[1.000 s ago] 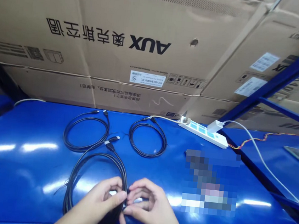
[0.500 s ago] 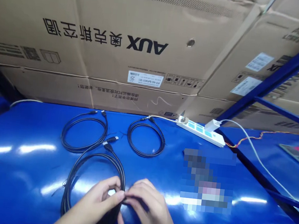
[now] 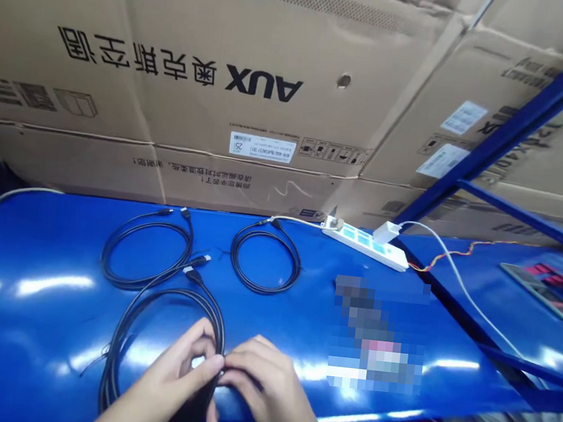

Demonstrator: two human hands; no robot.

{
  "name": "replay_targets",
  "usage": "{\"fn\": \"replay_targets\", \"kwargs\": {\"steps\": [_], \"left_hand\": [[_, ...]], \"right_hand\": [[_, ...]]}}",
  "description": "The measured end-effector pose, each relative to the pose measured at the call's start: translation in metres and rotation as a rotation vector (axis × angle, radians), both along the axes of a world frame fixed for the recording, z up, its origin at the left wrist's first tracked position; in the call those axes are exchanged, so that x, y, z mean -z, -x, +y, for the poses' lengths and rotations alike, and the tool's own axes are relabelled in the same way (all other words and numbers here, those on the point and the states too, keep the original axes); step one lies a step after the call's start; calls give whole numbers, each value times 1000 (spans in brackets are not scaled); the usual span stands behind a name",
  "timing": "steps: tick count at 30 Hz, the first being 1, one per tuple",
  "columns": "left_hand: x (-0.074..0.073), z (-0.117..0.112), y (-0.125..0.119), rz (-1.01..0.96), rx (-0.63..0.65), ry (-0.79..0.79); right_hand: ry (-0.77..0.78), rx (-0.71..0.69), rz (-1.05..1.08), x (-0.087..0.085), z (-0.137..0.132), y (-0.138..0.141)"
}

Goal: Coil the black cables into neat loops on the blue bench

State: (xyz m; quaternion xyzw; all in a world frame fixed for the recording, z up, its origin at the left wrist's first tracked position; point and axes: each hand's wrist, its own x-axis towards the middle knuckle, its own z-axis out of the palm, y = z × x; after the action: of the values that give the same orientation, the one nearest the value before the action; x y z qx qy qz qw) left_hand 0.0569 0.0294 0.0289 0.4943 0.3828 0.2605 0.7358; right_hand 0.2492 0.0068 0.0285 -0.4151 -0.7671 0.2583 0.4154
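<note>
Your left hand (image 3: 171, 377) and right hand (image 3: 263, 387) clench the light, limp black cable coil (image 3: 167, 293) at its near edge.

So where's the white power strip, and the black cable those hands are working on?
White power strip (image 3: 364, 245): head view, the middle of its top face.
Black cable (image 3: 167, 290): head view, the top of its coil.
</note>
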Motion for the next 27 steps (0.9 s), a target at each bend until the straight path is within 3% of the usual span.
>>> {"fn": "replay_targets", "kwargs": {"steps": [10, 13, 18, 20, 24, 27], "left_hand": [[-5, 1, 1, 26, 73, -16], [-7, 2, -1, 29, 88, -20], [-4, -5, -4, 214, -21, -134], [-1, -11, -6, 410, -56, -343], [7, -23, -6, 779, -91, -905], [11, -30, 9, 857, -118, -1023]], "right_hand": [[-291, 24, -127, 12, -5, 0], [-281, 38, -159, 11, -5, 0], [133, 14, -53, -1, -4, -7], [285, 46, 16, -5, -2, -8], [525, 144, 135, -3, 4, 1], [616, 180, 207, 4, 9, 9]]}}
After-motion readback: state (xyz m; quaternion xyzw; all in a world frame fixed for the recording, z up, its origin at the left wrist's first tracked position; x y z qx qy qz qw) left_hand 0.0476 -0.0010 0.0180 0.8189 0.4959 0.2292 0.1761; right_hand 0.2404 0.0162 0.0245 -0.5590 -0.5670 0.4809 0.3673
